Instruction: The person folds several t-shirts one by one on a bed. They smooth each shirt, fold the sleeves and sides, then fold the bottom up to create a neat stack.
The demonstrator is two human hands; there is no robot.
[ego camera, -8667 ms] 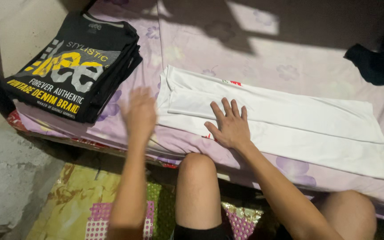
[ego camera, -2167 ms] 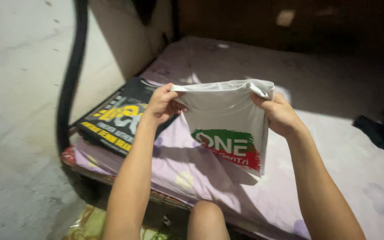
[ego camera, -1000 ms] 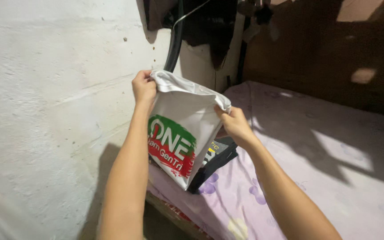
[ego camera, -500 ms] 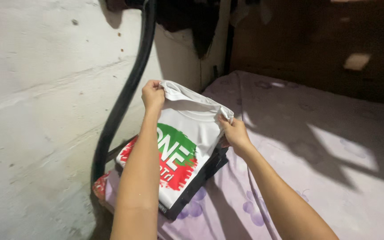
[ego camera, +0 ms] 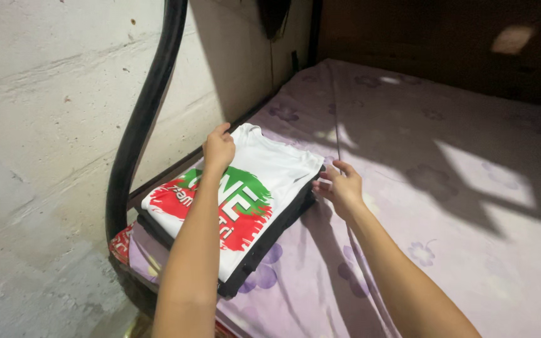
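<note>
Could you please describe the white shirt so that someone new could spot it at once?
On the lilac floral bed, by the grey wall, sits a stack of dark folded shirts. The folded white T-shirt tops it, the only white one, with a red-and-green print.

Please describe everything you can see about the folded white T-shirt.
The folded white T-shirt looks like soft cotton, with a red and green print with white letters on top. It is folded into a flat rectangle and lies on a pile of dark folded clothes at the bed corner, near the wall. The left hand rests on its far part; the right hand touches its right edge. The left forearm hides part of the print.
</note>
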